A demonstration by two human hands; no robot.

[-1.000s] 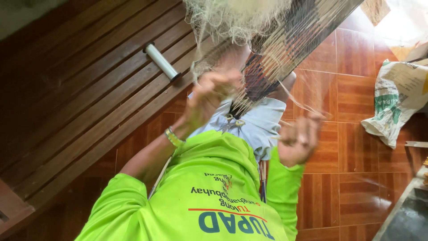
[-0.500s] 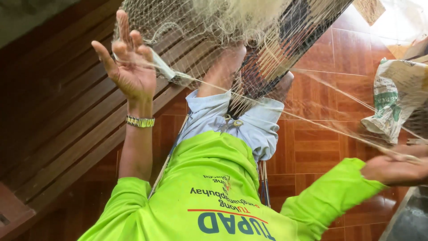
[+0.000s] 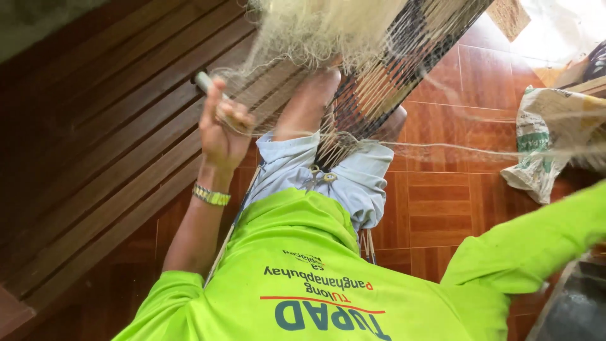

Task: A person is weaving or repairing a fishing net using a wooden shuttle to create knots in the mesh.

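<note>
Hand [image 3: 221,129] x1 grips fibre strands [image 3: 404,146].

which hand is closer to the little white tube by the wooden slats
Left. The left hand, curled on pale strands, sits right against the white tube; the right hand is out of frame, its green sleeve reaching off the opposite side.

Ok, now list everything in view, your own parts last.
fibre bundle: one, pale cream, top centre above the knees
taut strands: several, pale, running right from the lap
striped woven strip: one, dark and tan, from the lap to the top right
wooden slats: many, dark brown, left
floor tiles: reddish brown, right
sack: one, white with green print, right edge
white tube: one, in the left hand
left hand: raised, fingers closed on tube and strands
right sleeve: bright green; hand out of frame
</note>
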